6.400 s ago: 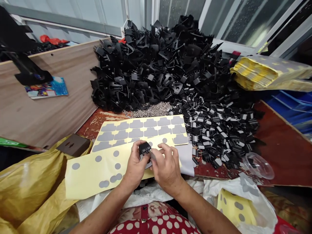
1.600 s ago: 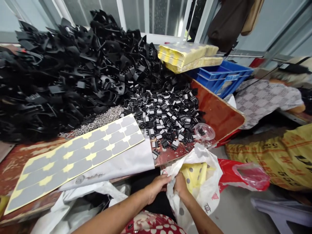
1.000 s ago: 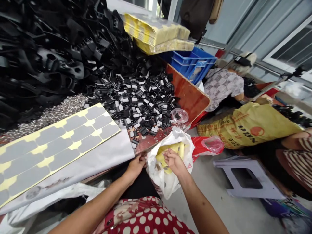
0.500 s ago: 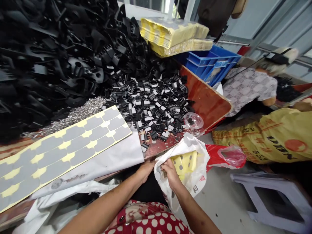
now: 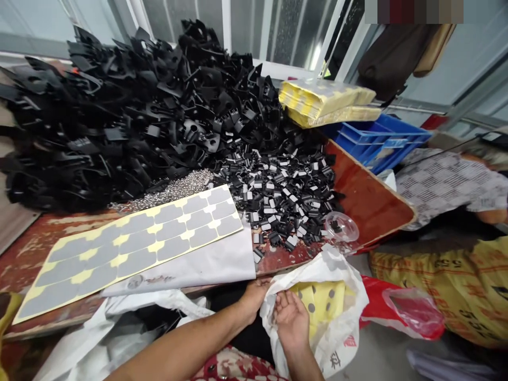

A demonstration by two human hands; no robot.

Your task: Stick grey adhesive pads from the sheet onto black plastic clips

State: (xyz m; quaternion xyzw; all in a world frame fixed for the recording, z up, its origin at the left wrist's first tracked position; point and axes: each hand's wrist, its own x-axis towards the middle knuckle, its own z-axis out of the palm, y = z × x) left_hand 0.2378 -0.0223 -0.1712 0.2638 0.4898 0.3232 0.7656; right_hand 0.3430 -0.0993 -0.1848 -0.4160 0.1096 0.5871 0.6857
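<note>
A white plastic bag (image 5: 349,280) hangs at the table's front edge, its mouth gaping over yellow sheets with grey dots (image 5: 327,301). My left hand (image 5: 254,300) is closed on the bag's left rim, its fingertips partly hidden. Inside the mouth, my right hand (image 5: 292,319) lies palm up with fingers loosely curled and apart, nothing visible in it. On the table a yellow sheet with grey shapes (image 5: 137,243) rests over a white wrapper (image 5: 222,256). Small black clips with grey pads (image 5: 278,196) are heaped behind the bag.
Large black clip parts (image 5: 130,121) are piled at the back left, beside small metal springs (image 5: 172,191). A clear round dish (image 5: 342,227) sits near the table's right edge. Beyond are a blue crate (image 5: 381,138), yellow stacks (image 5: 325,100), a red bag (image 5: 381,299) and a person's patterned shirt (image 5: 448,180).
The view has swung left and up, showing more of the black pile and window. My right hand has turned palm up and its fingers have loosened. My left hand remains at the bag's rim.
</note>
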